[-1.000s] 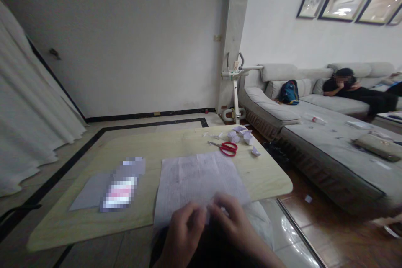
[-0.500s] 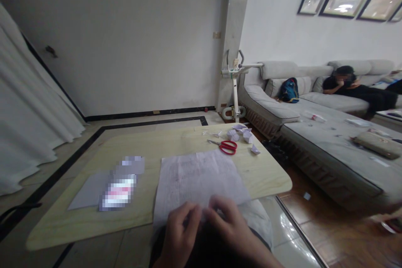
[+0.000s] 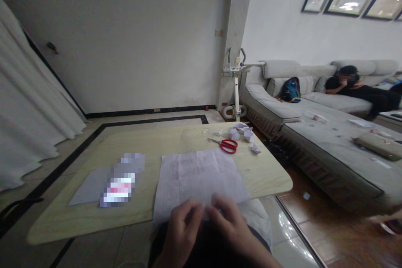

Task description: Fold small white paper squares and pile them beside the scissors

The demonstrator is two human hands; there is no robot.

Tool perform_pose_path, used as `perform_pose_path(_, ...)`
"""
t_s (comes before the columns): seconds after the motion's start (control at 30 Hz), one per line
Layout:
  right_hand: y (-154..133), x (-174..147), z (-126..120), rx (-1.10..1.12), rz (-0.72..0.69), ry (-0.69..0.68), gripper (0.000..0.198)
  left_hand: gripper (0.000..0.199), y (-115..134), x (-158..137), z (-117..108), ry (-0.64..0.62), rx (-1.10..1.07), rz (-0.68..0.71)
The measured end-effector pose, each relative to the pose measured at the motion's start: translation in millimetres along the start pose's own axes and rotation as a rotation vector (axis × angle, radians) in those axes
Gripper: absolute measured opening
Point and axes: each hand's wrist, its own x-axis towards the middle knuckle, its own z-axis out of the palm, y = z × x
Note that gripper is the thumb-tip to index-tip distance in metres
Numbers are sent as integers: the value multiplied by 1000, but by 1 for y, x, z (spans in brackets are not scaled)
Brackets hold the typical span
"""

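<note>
My left hand and my right hand are close together at the near edge of the table, over my lap. The fingers of both are curled into pinches, fingertips almost meeting. A small pale bit seems to show between them, too blurred to name. Just beyond, a large creased sheet of paper with faint print lies on the table. Red-handled scissors rest past its far right corner. Several folded paper pieces sit to the right of the scissors, along the far right edge.
The pale wooden table has rounded corners. On its left, a blurred-out lit phone-like object lies on a white sheet. A grey sofa with a blue backpack and a seated person is to the right.
The camera view has shifted slightly. My hands stay together with the fingers pinched, and the paper and scissors lie where they were.
</note>
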Motion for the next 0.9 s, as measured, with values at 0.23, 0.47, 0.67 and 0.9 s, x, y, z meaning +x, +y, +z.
perform_pose_path(0.23,2,0,1,-54,32,-52,40,35,6,3,1,17,-86,-29)
perform_pose_path(0.47,4,-3,-2,-145,-52,-52,37,26,4,7,0,52,-206,-134)
perform_pose_path(0.67,-1,3,-5,49,9,3,30,27,8,12,-5,3,-319,-309)
perform_pose_path(0.9,-10,12,-12,280,38,10,28,24,11,11,-1,-104,-391,-363)
